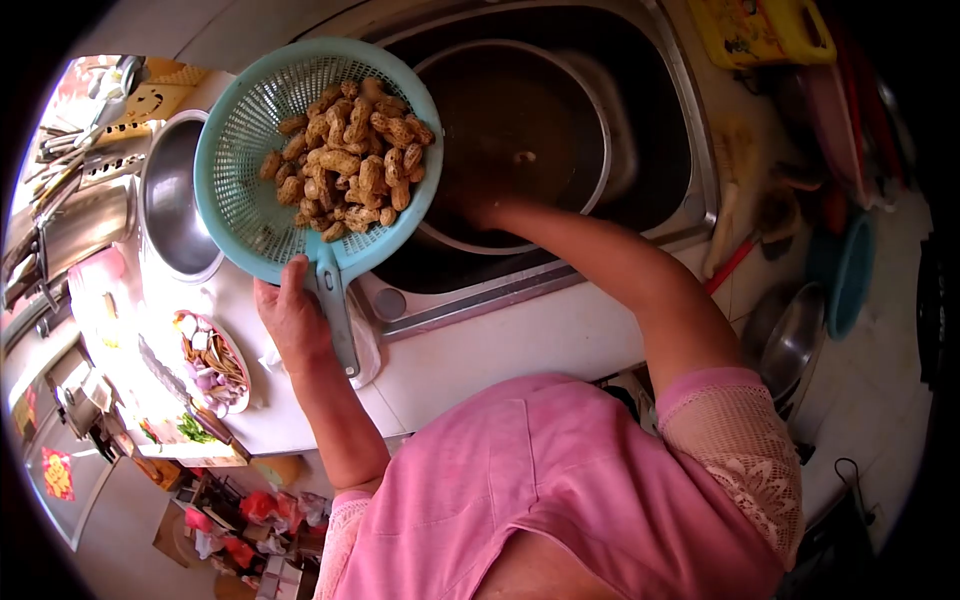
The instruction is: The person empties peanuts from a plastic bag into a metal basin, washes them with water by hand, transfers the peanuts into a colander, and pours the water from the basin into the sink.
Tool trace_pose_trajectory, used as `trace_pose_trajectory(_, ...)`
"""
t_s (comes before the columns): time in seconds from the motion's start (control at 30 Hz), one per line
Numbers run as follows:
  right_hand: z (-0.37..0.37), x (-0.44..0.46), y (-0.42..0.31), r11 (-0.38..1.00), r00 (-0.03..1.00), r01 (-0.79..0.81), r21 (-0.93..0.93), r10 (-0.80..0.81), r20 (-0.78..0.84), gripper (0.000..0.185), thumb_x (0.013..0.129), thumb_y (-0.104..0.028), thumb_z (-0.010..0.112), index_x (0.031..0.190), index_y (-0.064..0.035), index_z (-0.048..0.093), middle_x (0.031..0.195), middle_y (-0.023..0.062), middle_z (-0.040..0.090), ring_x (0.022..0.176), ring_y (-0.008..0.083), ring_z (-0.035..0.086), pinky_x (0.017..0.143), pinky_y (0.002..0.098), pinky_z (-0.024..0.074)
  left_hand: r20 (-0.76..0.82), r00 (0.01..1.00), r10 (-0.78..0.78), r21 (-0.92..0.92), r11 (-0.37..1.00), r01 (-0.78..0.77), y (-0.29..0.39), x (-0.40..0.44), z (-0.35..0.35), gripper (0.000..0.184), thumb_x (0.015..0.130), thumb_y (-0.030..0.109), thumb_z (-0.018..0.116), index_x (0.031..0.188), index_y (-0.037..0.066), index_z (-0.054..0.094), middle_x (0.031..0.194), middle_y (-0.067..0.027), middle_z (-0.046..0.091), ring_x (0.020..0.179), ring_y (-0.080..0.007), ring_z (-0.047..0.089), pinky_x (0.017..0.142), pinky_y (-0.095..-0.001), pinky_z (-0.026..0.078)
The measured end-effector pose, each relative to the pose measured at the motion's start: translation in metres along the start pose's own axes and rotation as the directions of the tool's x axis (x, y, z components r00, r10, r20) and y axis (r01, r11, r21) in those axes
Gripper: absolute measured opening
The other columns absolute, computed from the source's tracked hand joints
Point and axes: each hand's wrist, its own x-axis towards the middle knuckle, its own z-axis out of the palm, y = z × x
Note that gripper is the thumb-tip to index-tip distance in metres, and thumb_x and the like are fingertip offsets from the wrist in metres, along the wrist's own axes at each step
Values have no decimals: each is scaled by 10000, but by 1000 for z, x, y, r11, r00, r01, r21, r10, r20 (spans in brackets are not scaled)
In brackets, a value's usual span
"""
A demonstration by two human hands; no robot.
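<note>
My left hand [292, 312] grips the rim of a light-blue plastic colander [236, 190] beside its handle, thumb on top. Unshelled peanuts [345, 160] are heaped in the colander, mostly toward its right side. The colander is over the left edge of the sink and the counter. My right hand [484, 206] reaches into the sink over the near left part of a large round metal basin [606, 130]. Its fingers are lost in shadow near the colander's rim. Murky brown water [520, 120] with a small pale bit in it fills the basin.
Left of the colander stands a metal bowl [182, 200]. Nearer, a plate [243, 385] holds sliced food, close to a knife [165, 372]. The steel sink edge [500, 300] borders the counter. A red-handled brush [735, 262] and a blue basin [852, 280] are at right.
</note>
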Motion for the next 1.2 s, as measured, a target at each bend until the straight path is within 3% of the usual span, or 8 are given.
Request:
trace_pose_trajectory(0.3, -60, -8, 78, 996, 904, -68, 52, 84, -419, 264, 734, -48, 457, 950, -62, 609, 1001, 202, 564, 978, 355, 519, 836, 413, 424, 29, 1000, 2, -24, 1000, -2, -9, 2, -7, 301, 749, -6, 526, 1040, -46, 461, 924, -99, 557, 798, -162, 536, 754, -274, 427)
trace_pose_trajectory(0.53, -65, 19, 125, 979, 946, -53, -197, -14, -325, 230, 755, -102, 511, 957, -17, 580, 870, 175, 602, 812, 305, 588, 747, 383, 464, 38, 999, 1, 24, 1000, -1, -14, 6, -9, 280, 754, 9, 528, 1025, -47, 481, 930, -86, 556, 810, -160, 528, 761, -276, 412)
trace_pose_trajectory(0.6, -107, 9, 68, 732, 847, -198, 652, 463, -263, 239, 800, -176, 544, 972, -12, 565, 839, 129, 609, 730, 220, 591, 668, 323, 488, 28, 1000, 5, 40, 999, -7, -17, 6, -6, 273, 756, 9, 525, 1020, -45, 484, 927, -83, 557, 811, -158, 527, 761, -272, 409)
trace_pose_trajectory(0.83, -162, -1, -30, 275, 920, 262, 925, 219, -325, 372, 836, -307, 547, 1082, -30, 522, 761, 58, 587, 661, 113, 554, 555, 256, 464, 43, 999, -3, 95, 995, -1, -15, 4, -1, 251, 757, 31, 530, 998, -27, 497, 876, -64, 564, 754, -132, 523, 702, -238, 417)
trace_pose_trajectory(0.93, -84, 2, 44, 991, 953, -21, 133, 60, -297, 261, 804, -226, 547, 1005, -67, 599, 876, 143, 610, 842, 264, 581, 764, 338, 459, 44, 999, 25, 91, 995, -29, -10, -1, -4, 254, 755, 36, 533, 998, -27, 496, 876, -63, 562, 753, -133, 522, 700, -240, 418)
trace_pose_trajectory(1.0, -42, -27, 56, 942, 953, -12, -335, 112, 281, 213, 745, -114, 494, 900, -67, 632, 937, 174, 593, 917, 287, 569, 785, 365, 462, 31, 999, 29, 55, 998, -30, -7, -4, -5, 255, 754, 35, 532, 998, -28, 494, 877, -62, 560, 752, -133, 522, 697, -241, 419)
trace_pose_trajectory(1.1, 0, -49, 68, 936, 982, -188, -297, 187, -31, 212, 733, -112, 501, 888, -61, 636, 959, 172, 591, 927, 292, 567, 804, 376, 455, 31, 999, 37, 20, 999, -38, -5, -8, -8, 256, 752, 30, 529, 998, -28, 489, 881, -62, 556, 752, -134, 521, 693, -245, 422)
trace_pose_trajectory(1.2, -24, -50, 66, 910, 916, -87, -405, 234, 327, 213, 735, -110, 501, 897, -54, 629, 907, 170, 596, 911, 299, 571, 786, 383, 460, 46, 997, 62, 44, 997, -64, -3, -12, -14, 257, 751, 19, 523, 1001, -27, 482, 884, -63, 553, 756, -136, 521, 696, -250, 425)
